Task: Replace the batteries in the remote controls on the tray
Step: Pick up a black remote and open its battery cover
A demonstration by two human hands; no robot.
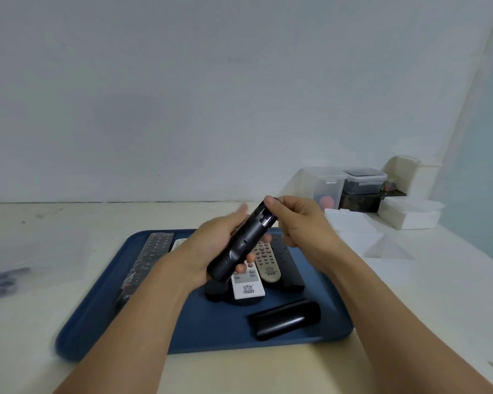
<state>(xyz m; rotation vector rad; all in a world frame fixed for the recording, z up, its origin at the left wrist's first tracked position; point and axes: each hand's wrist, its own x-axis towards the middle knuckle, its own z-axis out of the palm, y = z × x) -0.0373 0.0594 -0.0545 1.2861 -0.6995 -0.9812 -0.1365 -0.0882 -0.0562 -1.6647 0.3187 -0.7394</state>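
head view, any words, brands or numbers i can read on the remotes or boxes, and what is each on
No text is legible.
White remote: a dark logo and a line of print at its near end, too blurred to read.
Beige remote: a small mark below its buttons, too small to read.
Long black remote at the tray's left: button markings, unreadable.
Clear containers at the right: no labels discernible.

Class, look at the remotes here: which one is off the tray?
The dark remote held in the left hand, with the right hand at its top end. The other remotes all lie on the blue tray.
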